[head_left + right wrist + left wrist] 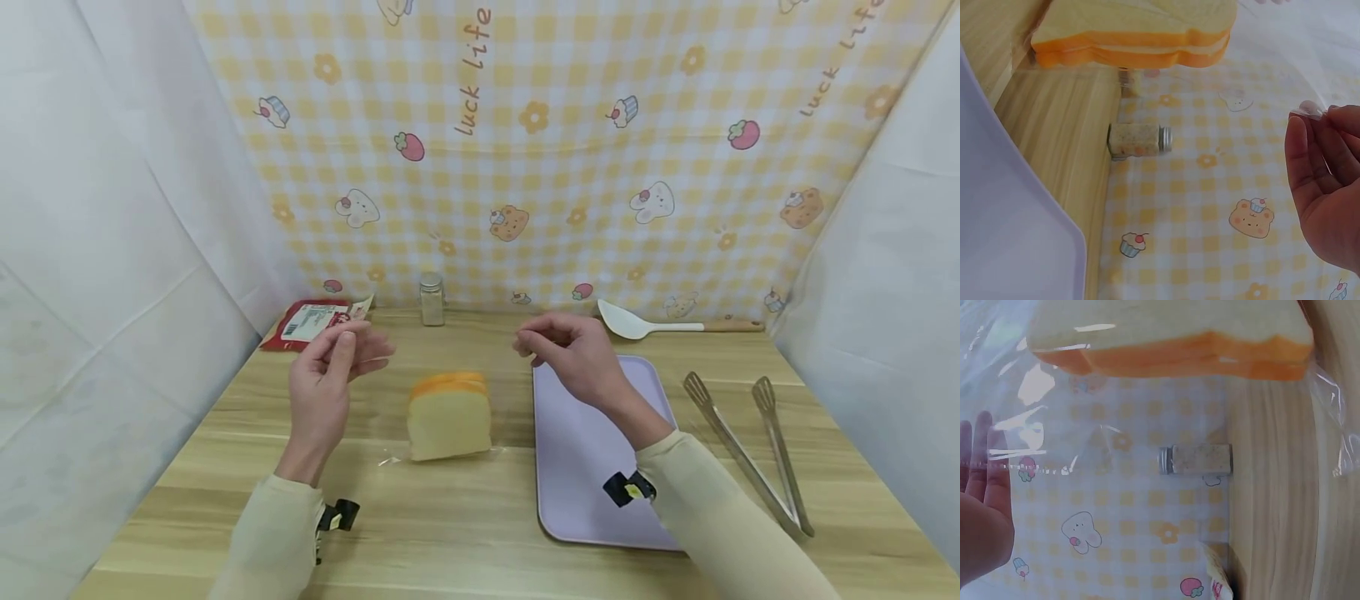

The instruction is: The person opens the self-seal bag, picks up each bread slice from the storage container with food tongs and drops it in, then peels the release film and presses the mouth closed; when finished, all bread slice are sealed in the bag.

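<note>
Two bread slices with orange crusts [450, 417] stand together inside a clear plastic bag [1041, 434], low between the two hands. The bag's film spreads upward, and its lower corners show beside the bread. On the left, my left hand [322, 383] holds the bag's side with thumb against fingers; its longer fingers stretch out behind the film in the left wrist view, where the thumb is hidden. My right hand [570, 354] pinches the bag's upper edge between thumb and fingertips, bunching the film there in the right wrist view.
A lilac tray [577, 475] lies under the right forearm, with metal tongs [742, 458] to its right. Along the back are a red packet [300, 323], a glass seasoning jar [432, 300] and a white spatula [637, 323]. A checked cloth [525, 167] hangs behind.
</note>
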`<state>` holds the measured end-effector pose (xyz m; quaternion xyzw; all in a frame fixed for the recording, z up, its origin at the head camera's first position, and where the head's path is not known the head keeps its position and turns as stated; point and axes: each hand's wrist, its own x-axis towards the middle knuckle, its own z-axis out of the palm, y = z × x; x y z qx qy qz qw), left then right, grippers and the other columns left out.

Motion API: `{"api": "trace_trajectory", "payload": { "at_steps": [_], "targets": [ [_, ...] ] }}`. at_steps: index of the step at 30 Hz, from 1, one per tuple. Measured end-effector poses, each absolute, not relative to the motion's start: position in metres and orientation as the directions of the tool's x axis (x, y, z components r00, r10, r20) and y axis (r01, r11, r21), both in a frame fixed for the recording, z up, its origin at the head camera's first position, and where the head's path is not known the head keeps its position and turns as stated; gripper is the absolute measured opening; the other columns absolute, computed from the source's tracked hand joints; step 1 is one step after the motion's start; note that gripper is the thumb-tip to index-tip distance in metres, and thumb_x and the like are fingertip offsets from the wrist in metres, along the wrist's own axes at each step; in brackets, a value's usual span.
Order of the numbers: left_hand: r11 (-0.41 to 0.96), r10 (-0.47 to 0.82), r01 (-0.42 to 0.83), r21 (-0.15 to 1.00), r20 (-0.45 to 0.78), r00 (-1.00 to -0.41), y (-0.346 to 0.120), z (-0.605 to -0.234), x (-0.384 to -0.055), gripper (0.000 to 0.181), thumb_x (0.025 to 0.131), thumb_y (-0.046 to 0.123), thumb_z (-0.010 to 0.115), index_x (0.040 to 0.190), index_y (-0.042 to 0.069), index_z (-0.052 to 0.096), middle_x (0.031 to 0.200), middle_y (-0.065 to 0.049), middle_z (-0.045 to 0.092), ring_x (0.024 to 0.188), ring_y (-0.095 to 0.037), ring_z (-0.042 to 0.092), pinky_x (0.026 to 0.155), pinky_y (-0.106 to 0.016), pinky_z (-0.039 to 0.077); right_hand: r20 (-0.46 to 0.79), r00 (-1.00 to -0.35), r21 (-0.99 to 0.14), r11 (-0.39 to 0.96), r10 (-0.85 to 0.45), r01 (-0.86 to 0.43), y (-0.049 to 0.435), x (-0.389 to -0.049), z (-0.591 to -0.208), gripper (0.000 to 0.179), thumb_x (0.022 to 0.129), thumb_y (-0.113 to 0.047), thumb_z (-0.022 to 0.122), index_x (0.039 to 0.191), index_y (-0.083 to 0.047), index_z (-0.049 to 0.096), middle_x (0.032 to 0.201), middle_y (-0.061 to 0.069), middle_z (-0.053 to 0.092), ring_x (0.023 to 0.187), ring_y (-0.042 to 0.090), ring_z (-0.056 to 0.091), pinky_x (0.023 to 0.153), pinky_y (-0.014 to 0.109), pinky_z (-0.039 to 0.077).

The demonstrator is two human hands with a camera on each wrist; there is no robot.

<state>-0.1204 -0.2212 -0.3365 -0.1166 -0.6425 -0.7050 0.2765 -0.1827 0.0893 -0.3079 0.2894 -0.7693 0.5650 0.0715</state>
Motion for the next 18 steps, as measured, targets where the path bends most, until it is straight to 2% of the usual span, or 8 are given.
{"api": "trace_trajectory", "payload": {
  "at_steps": [2, 12, 14, 18],
  "targets": [
    [-0.011, -0.234, 0.534, 0.845, 0.517, -0.823, -0.2232, -0.3367, -0.1189, 0.021, 0.11, 0.013, 0.056, 0.118, 0.002, 0.073, 0.102, 0.001, 0.082, 0.091, -0.012, 0.08, 0.082, -0.029, 0.064, 0.44, -0.822, -0.829, 0.187, -0.363, -0.527, 0.0897, -0.1831, -0.3087, 0.011, 0.101, -0.007, 0.071, 0.106, 0.0, 0.078, 0.093, 0.017, 0.078, 0.084, 0.031, 0.075, 0.071, 0.034, 0.064],
    [0.009, -0.23, 0.554, 0.832, 0.541, -0.809, -0.2255, -0.3299, -0.1189, 0.018, 0.104, 0.004, 0.064, 0.112, -0.011, 0.071, 0.095, 0.002, 0.081, 0.085, -0.012, 0.079, 0.078, -0.027, 0.064, 0.454, -0.819, -0.829, 0.171, -0.352, -0.533, 0.0897, -0.1842, -0.3106, 0.013, 0.102, -0.008, 0.069, 0.106, 0.0, 0.079, 0.093, 0.018, 0.077, 0.079, 0.012, 0.073, 0.071, 0.034, 0.064],
    [0.006, -0.24, 0.553, 0.833, 0.538, -0.808, -0.2257, -0.3295, -0.1187, 0.018, 0.104, 0.004, 0.065, 0.111, -0.011, 0.071, 0.093, 0.001, 0.081, 0.083, -0.012, 0.078, 0.077, -0.027, 0.064, 0.464, -0.817, -0.825, 0.169, -0.343, -0.54, 0.0899, -0.1845, -0.3103, 0.013, 0.102, -0.007, 0.069, 0.106, 0.0, 0.079, 0.092, 0.018, 0.077, 0.078, 0.015, 0.074, 0.07, 0.034, 0.064],
    [0.01, -0.237, 0.549, 0.836, 0.535, -0.811, -0.2278, -0.3301, -0.1184, 0.015, 0.103, 0.003, 0.066, 0.11, -0.008, 0.073, 0.092, 0.002, 0.081, 0.081, -0.011, 0.078, 0.076, -0.027, 0.064, 0.48, -0.814, -0.824, 0.151, -0.328, -0.546, 0.0909, -0.1851, -0.3107, 0.012, 0.101, -0.005, 0.07, 0.104, 0.001, 0.079, 0.091, 0.019, 0.077, 0.079, 0.031, 0.075, 0.07, 0.033, 0.064]
  ]
}}
